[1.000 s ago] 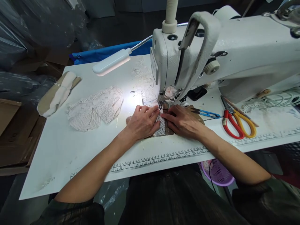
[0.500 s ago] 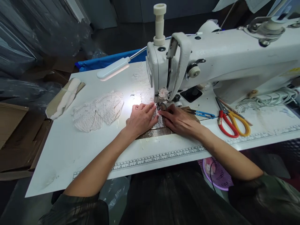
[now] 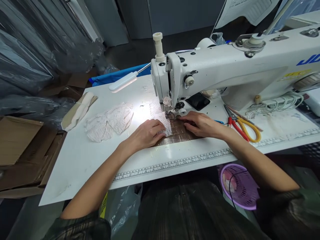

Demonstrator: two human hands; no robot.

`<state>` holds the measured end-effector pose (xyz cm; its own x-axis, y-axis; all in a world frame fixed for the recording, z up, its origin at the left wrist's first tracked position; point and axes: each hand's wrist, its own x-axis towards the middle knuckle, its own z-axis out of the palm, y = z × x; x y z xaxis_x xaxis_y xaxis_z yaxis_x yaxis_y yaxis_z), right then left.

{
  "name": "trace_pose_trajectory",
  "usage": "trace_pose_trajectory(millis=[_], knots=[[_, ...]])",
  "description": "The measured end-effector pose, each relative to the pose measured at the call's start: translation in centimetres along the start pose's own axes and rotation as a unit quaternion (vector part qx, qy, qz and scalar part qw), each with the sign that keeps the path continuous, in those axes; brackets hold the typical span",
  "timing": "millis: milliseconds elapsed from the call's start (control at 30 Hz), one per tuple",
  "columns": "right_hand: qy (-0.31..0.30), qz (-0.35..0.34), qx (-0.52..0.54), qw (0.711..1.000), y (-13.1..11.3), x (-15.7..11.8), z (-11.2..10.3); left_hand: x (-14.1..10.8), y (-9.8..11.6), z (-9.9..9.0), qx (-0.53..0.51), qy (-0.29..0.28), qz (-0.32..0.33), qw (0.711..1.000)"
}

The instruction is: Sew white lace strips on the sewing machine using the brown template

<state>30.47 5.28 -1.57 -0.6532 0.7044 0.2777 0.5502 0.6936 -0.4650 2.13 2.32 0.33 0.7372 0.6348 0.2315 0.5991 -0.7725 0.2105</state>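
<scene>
Near the presser foot (image 3: 167,115), right hand (image 3: 201,125) (earlier closer) off lace (image 3: 167,128).

Your head cam is looking fwd & down from above your dark shirt (image 3: 190,206), which is filling the bottom ctr. It's facing across the white tabletop (image 3: 75,160), w/ your L hand (image 3: 147,132) and R hand (image 3: 202,124) showing approx. mid-frame, fairly close. The view is going wide: it's taking in cardboard boxes (image 3: 20,140) at the L edge, the sewing machine (image 3: 212,66) running off the R edge, and floor (image 3: 140,51) beyond, up top.
</scene>
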Motion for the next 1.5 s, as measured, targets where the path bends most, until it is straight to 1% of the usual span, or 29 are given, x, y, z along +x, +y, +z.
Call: trace_pose_trajectory(millis=[100,233,300,400,467,533,667,733,800,867,933,1033,1200,1333,1400,1500], knots=[[-0.009,-0.011,0.002,1.0,-0.2,0.6,0.5,0.0,-0.1,0.9,-0.051,0.0,-0.012,0.999],[-0.008,-0.026,0.018,0.999,-0.6,1.2,0.8,0.1,-0.7,1.5,-0.082,0.026,-0.033,0.996],[-0.011,-0.032,0.033,0.999,-1.0,1.4,1.0,0.0,-0.7,1.6,-0.092,0.044,-0.034,0.994],[-0.024,-0.035,0.066,0.997,-2.0,1.9,1.4,-0.2,-0.4,1.8,-0.096,0.096,-0.033,0.99],[-0.026,-0.029,0.079,0.996,-2.6,2.2,1.9,-0.2,-0.2,2.1,-0.091,0.136,-0.028,0.986],[-0.017,-0.024,0.082,0.996,-2.9,2.5,2.5,-0.3,-0.1,2.3,-0.079,0.161,-0.017,0.984],[0.018,-0.031,0.096,0.995,-2.7,2.4,3.4,-0.2,-0.1,2.7,-0.051,0.167,0.019,0.984],[0.049,-0.019,0.085,0.995,-2.4,2.1,3.5,-0.1,-0.1,2.7,-0.064,0.19,0.018,0.98],[0.062,-0.009,0.047,0.997,-2.2,1.7,3.5,0.0,-0.2,2.7,-0.088,0.234,-0.001,0.968],[0.045,-0.023,0.001,0.999,-2.3,1.4,3.4,0.1,-0.2,2.5,-0.1,0.273,-0.018,0.957],[0.019,-0.053,-0.029,0.998,-2.4,1.2,3.4,0.1,-0.3,2.5,-0.105,0.287,-0.018,0.952],[0.001,-0.08,-0.035,0.996,-2.7,1.1,3.3,0.1,-0.3,2.7,-0.113,0.276,-0.009,0.954],[-0.008,-0.083,-0.003,0.996,-2.9,0.8,3.1,0.0,-0.5,3.1,-0.075,0.195,0.028,0.978],[-0.015,-0.079,0.014,0.997,-2.6,0.7,3.0,-0.2,-0.7,3.2,-0.038,0.165,0.044,0.985],[0.0,-0.064,0.043,0.997,-2.2,0.7,3.0,-0.2,-0.7,3.2,-0.024,0.153,0.043,0.987],[0.064,-0.018,0.07,0.995,-1.3,0.9,3.3,-0.3,-0.6,3.1,-0.001,0.132,0.061,0.989]])
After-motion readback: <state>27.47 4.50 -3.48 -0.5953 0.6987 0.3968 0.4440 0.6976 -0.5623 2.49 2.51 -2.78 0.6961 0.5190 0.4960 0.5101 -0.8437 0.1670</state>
